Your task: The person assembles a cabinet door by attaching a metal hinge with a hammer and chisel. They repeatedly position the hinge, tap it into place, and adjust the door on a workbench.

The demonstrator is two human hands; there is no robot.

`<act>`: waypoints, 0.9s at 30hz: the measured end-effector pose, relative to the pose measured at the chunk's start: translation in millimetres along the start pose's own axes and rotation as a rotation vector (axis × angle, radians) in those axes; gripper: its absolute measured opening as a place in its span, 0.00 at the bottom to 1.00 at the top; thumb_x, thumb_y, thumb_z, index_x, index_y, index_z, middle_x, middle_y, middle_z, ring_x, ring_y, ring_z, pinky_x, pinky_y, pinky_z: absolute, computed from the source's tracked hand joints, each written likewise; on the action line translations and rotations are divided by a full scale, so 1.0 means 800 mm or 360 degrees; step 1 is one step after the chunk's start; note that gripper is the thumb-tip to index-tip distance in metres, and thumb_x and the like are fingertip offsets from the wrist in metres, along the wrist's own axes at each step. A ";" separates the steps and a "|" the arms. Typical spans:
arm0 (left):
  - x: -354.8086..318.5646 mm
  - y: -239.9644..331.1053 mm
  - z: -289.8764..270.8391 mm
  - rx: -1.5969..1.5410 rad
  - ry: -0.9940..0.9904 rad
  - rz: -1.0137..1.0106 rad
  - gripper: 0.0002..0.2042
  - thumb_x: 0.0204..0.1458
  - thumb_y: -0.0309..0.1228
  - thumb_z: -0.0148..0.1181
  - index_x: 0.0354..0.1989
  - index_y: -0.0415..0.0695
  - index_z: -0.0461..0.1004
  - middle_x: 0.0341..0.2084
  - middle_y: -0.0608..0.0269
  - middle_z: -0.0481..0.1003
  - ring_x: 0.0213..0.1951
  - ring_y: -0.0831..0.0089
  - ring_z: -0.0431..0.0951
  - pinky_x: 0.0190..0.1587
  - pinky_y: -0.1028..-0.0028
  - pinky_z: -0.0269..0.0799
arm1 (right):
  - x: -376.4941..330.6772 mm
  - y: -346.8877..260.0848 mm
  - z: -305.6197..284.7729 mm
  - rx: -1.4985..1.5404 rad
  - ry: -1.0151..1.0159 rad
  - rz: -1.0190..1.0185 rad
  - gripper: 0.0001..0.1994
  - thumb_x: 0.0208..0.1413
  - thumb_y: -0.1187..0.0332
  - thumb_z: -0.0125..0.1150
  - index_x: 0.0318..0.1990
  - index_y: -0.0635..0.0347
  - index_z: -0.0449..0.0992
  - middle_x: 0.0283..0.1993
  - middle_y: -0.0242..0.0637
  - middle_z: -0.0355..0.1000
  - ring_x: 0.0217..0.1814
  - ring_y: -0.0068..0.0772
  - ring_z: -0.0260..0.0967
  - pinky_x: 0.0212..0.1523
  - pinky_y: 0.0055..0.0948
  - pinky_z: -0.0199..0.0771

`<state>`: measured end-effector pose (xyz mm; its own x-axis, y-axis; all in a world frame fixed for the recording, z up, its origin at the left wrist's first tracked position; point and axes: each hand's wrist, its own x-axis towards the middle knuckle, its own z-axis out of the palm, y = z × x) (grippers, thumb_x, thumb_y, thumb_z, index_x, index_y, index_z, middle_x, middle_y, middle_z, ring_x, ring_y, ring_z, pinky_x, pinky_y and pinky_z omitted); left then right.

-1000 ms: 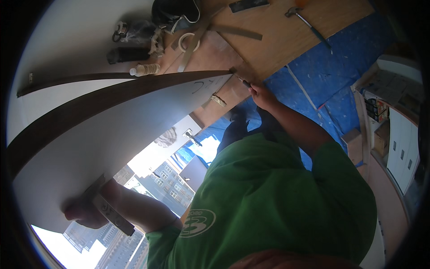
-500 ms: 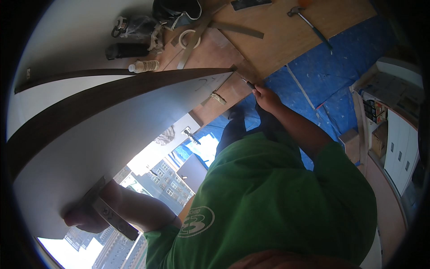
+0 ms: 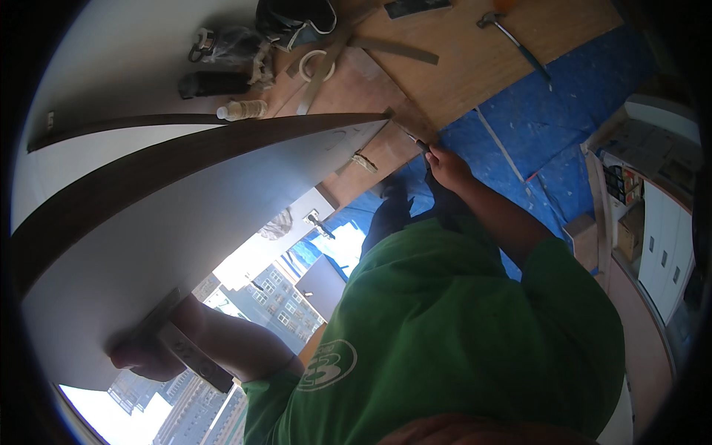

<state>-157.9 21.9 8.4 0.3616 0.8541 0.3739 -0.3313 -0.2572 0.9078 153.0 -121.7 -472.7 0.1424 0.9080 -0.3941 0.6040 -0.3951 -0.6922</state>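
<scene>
A long white panel with a dark brown edge runs from the lower left up to the top middle. My left hand is at its near end, fingers curled against the white face; what they hold is hidden. Across that wrist passes a grey metal bar, angled and with oval marks. My right hand is closed round the dark handle of a slim tool, perhaps a screwdriver. Its thin metal tip points toward the panel's far end, just short of it as far as I can see.
On the wooden boards lie a hammer, a roll of tape, flat strips, a plastic bottle and a black bag. Blue sheeting covers floor to the right. A white cabinet stands far right; a window is lower left.
The whole view has shifted slightly to the right. My right hand and its tool have moved a little away from the panel's end. My left hand stays by the metal bar.
</scene>
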 end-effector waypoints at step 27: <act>-0.009 -0.011 0.034 0.0175 0.0433 0.0195 0.19 0.55 0.51 0.64 0.37 0.46 0.81 0.35 0.64 0.81 0.39 0.68 0.83 0.51 0.65 0.76 | 0.042 -0.010 0.021 0.0309 0.0092 -0.0118 0.14 0.65 0.61 0.54 0.50 0.58 0.76 0.45 0.52 0.74 0.49 0.58 0.73 0.49 0.46 0.73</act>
<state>-134.0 6.1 2.6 0.0734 0.8996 0.4305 -0.2566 -0.4001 0.8798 140.2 -90.7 -490.3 0.1512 0.9399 -0.3063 0.4531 -0.3413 -0.8235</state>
